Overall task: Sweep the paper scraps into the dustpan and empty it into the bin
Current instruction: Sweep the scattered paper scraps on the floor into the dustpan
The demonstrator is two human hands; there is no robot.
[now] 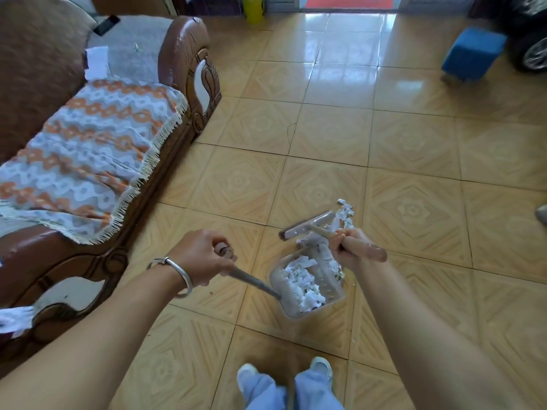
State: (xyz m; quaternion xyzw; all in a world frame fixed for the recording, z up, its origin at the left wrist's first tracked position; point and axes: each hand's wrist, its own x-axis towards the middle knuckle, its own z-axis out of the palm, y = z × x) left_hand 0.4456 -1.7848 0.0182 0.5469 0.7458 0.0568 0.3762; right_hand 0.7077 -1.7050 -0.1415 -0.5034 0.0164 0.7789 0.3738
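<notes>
A grey long-handled dustpan (279,284) rests on the tiled floor in front of my feet, with white paper scraps (299,279) heaped inside. My left hand (201,255) is closed around the top of its metal handle. My right hand (347,247) grips the wooden handle of a broom (307,224), whose pale head lies on the floor just beyond the dustpan's mouth. More paper scraps (344,216) lie on the floor to the right of the broom head. No bin can be identified with certainty.
A brown sofa (183,54) with a patterned fringed cover runs along the left. A blue stool (472,53) and a dark wheeled vehicle (532,39) stand at the far right. A yellow container (252,8) stands by the far doorway. My shoes (247,375) are at the bottom.
</notes>
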